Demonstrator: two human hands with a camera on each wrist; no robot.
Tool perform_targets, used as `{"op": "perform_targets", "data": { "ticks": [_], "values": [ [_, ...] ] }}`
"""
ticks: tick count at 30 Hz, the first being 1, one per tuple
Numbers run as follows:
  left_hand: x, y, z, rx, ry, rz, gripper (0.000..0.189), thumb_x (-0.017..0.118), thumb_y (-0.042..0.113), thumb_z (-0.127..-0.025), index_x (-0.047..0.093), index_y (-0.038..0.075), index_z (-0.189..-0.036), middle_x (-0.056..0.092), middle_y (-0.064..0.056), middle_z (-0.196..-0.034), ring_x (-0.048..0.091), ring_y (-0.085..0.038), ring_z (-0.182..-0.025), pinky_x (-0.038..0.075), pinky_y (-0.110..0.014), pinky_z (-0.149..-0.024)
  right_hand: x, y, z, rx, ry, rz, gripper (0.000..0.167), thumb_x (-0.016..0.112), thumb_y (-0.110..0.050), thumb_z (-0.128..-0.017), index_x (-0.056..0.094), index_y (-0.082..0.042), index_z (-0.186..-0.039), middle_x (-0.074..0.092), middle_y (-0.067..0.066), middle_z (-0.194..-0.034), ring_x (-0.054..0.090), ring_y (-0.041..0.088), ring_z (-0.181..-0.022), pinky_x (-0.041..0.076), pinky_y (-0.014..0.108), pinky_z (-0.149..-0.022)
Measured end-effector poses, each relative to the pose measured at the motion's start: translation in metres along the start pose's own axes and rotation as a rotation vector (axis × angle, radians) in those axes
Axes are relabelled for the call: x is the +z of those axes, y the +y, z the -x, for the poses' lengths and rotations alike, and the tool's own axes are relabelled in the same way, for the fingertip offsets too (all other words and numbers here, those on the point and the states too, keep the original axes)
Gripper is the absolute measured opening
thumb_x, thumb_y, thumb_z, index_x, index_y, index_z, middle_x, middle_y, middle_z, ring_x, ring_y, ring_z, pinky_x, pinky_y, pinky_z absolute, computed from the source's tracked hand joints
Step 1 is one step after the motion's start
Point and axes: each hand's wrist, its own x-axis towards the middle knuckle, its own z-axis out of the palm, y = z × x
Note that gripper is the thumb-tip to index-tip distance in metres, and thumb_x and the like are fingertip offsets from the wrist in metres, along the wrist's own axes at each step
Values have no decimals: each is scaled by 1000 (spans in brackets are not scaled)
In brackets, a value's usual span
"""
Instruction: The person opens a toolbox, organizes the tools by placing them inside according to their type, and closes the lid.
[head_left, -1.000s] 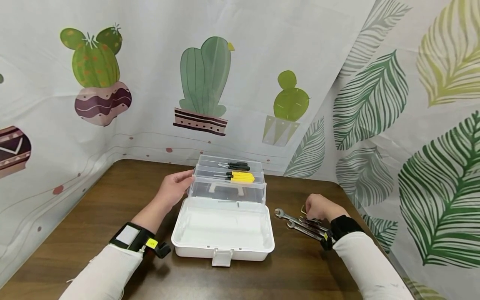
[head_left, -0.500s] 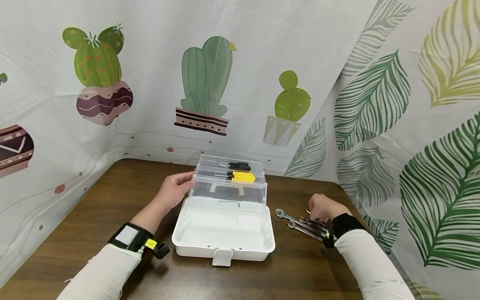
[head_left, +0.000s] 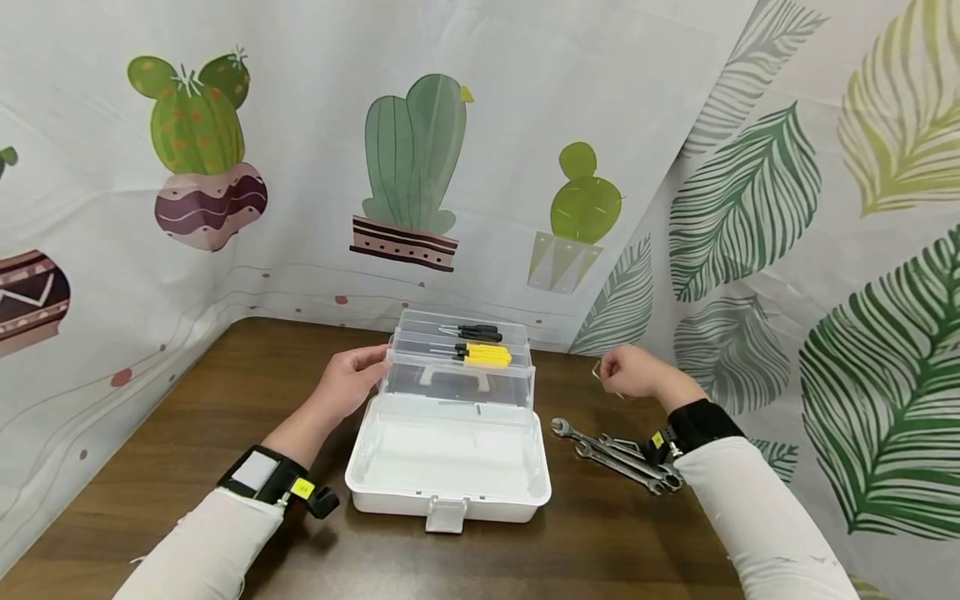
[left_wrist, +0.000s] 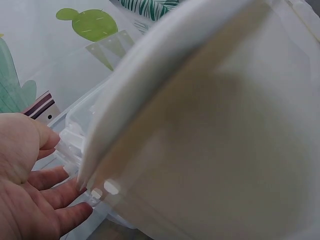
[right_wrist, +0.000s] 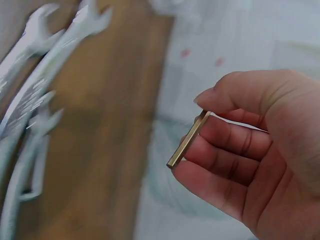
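Note:
My right hand [head_left: 633, 372] pinches a small brass-coloured hex key [right_wrist: 189, 140] between thumb and fingers, above the table beyond the wrenches. Several silver open-ended wrenches [head_left: 607, 454] lie in a pile right of the toolbox, and another hex key [right_wrist: 37, 175] shows beside them in the right wrist view. My left hand [head_left: 349, 379] grips the left edge of the clear folding trays [head_left: 420, 340] of the toolbox, thumb on the near side. The white toolbox [head_left: 447, 497] stands open, latch toward me. Black-handled screwdrivers [head_left: 480, 332] and yellow-handled screwdrivers [head_left: 487, 356] lie in the trays.
A clear lid panel with a white handle [head_left: 453, 380] leans behind the box's white bin. The brown table [head_left: 300, 533] ends at a patterned cloth [head_left: 300, 167] at the back and right. Black camera straps [head_left: 258, 473] sit on both wrists.
My right hand has lifted off the wrench pile and moved up and away toward the back, with the hex key in it. The left hand stays at the trays.

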Motion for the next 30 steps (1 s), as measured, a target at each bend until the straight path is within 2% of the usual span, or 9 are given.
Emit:
{"op": "perform_targets", "data": {
  "ticks": [2, 6, 12, 21, 27, 30],
  "values": [
    [1, 0, 0, -1, 2, 1, 47, 59, 29, -105, 56, 11, -148, 59, -13, -149, 54, -33, -139, 47, -52, -112, -10, -18, -2, -26, 14, 25, 7, 66, -3, -82, 64, -9, -79, 55, -5, -57, 51, 11, -49, 48, 30, -59],
    [1, 0, -1, 11, 4, 0, 47, 59, 29, -105, 56, 10, -148, 60, -14, -148, 54, -33, -138, 46, -52, -113, -23, -58, -8, -138, 56, 97, 2, 66, -8, -82, 66, -9, -80, 60, -3, -66, 54, 11, -58, 48, 30, -64],
    [0, 0, -1, 17, -1, 6, 48, 58, 29, -106, 55, 8, -148, 58, -16, -150, 53, -34, -139, 46, -53, -114, -26, -112, -19, -279, 43, 158, 4, 66, -9, -80, 69, -10, -82, 60, -4, -72, 53, 11, -67, 47, 30, -68],
    [0, 1, -2, -36, 38, 11, 41, 58, 28, -105, 62, 9, -142, 62, -15, -145, 57, -33, -134, 47, -52, -112, -5, -175, -42, -392, -64, 244, 12, 65, -5, -85, 63, -16, -81, 51, -5, -72, 43, 11, -67, 39, 28, -67],
    [2, 7, -6, -81, 66, 62, 38, 59, 29, -103, 66, 7, -133, 65, -17, -136, 63, -29, -120, 53, -49, -105, 17, -196, -54, -448, -92, 265, 20, 63, 0, -85, 54, -16, -77, 42, -6, -72, 36, 10, -67, 33, 27, -68],
    [3, 10, -8, -98, 62, 77, 39, 58, 30, -103, 67, 7, -132, 66, -17, -134, 64, -26, -114, 56, -47, -101, 30, -204, -57, -465, -84, 304, 30, 63, 0, -86, 43, -19, -73, 32, -6, -72, 28, 11, -67, 27, 27, -67]
  ]
}}
